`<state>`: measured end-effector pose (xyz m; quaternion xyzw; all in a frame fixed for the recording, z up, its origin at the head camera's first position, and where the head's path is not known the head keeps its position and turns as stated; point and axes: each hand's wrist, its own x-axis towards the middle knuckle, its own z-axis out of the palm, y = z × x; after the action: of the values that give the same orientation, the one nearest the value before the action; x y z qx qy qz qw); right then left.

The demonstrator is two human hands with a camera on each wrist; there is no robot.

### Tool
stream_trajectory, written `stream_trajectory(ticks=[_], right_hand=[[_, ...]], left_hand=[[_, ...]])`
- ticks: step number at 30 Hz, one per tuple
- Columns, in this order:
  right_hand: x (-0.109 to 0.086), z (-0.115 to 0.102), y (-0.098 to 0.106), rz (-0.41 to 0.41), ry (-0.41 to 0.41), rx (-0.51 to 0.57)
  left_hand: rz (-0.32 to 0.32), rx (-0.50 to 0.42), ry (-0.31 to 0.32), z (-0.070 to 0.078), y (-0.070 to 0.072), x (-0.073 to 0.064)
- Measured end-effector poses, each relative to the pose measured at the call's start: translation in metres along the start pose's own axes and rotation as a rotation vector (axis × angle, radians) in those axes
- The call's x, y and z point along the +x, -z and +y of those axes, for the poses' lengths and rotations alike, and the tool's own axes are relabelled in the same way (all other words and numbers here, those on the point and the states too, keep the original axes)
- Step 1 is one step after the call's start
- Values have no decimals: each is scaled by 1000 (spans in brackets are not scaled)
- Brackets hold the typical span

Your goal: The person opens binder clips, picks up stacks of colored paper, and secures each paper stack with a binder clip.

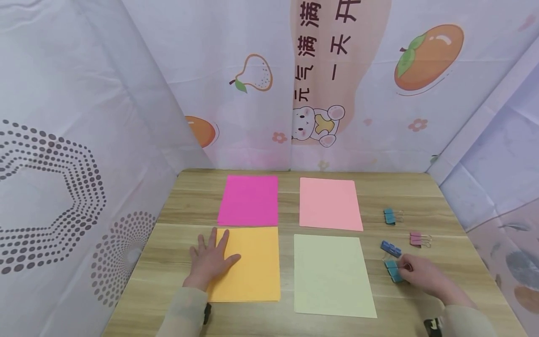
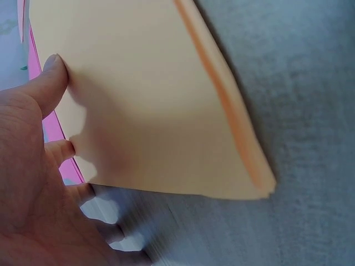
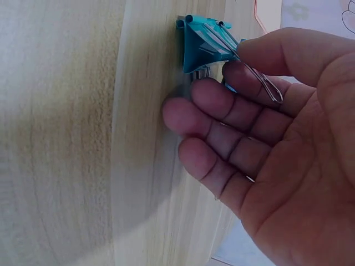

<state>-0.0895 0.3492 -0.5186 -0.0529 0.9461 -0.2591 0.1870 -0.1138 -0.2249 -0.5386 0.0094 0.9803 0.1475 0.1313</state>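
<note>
My left hand rests with spread, straight fingers over the left edge of a stack of orange-yellow paper. In the left wrist view the stack shows its layered edge, and the thumb lies over it. At the right of the table, my right hand pinches a teal binder clip by a wire handle between thumb and forefinger. The right wrist view shows that clip close to the wood surface, its other fingers loosely curled below.
A blue clip, a second teal binder clip and a pink binder clip lie beyond the right hand. Magenta, pink and pale green paper lie on the wooden table. Printed curtains surround it.
</note>
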Motion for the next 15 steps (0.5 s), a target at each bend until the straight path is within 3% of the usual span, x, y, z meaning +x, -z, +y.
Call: stream_trajectory(ticks=[15], right_hand=[[2,-7,-5,-3,-51,118]], left_hand=[[4,0,-14,-1,-1,1]])
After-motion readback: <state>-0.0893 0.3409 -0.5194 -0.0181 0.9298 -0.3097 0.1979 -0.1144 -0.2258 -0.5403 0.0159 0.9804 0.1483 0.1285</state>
